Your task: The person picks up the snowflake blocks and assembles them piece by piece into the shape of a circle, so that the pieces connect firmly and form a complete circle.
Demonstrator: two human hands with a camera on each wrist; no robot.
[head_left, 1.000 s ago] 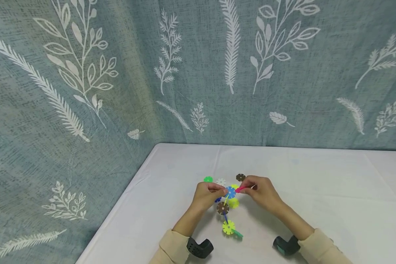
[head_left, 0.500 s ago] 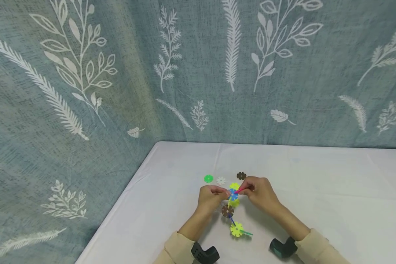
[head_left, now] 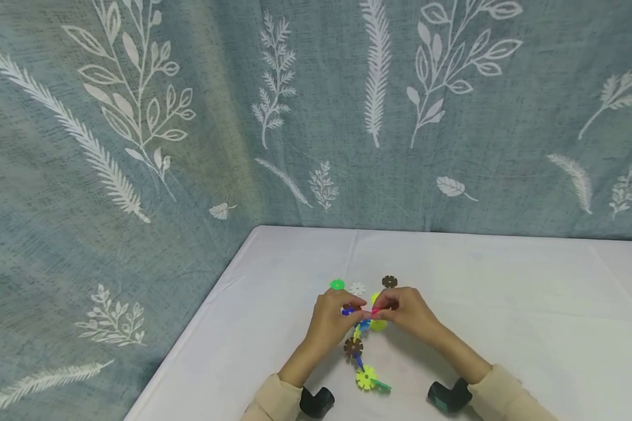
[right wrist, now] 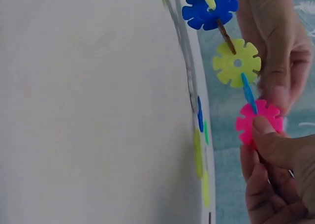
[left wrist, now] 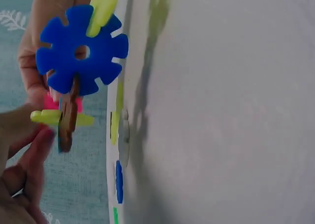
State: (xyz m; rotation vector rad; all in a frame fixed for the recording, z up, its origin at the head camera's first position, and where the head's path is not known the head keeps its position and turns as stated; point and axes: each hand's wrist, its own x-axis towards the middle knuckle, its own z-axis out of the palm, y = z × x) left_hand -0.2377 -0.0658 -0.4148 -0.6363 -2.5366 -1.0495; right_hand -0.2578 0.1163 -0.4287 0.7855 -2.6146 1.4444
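Observation:
A dangling chain of notched plastic discs hangs between my hands, slotted edge to face. My left hand [head_left: 329,318] pinches the light blue disc [right wrist: 248,93] at its upper end. My right hand [head_left: 408,313] grips a pink disc [right wrist: 261,120], with the thumb across its face. Pink and light blue meet at their edges in the right wrist view. Below them follow a yellow disc [right wrist: 236,62], a brown disc [head_left: 353,348], a dark blue disc [left wrist: 81,51], another yellow disc [head_left: 366,378] and a green disc [head_left: 381,386] at the free end.
Loose discs lie on the white-covered table [head_left: 505,304] just beyond my hands: green [head_left: 337,285], white [head_left: 357,288], brown [head_left: 390,282], yellow [head_left: 378,324] and dark blue [head_left: 347,311]. A patterned curtain [head_left: 316,117] stands behind the table. Dark wrist cameras [head_left: 450,396] sit on both wrists.
My hands have come closer together, fingertips nearly meeting at the pink disc. The light blue disc has tilted, and the chain's lower end swung right, then back left and nearer to me.

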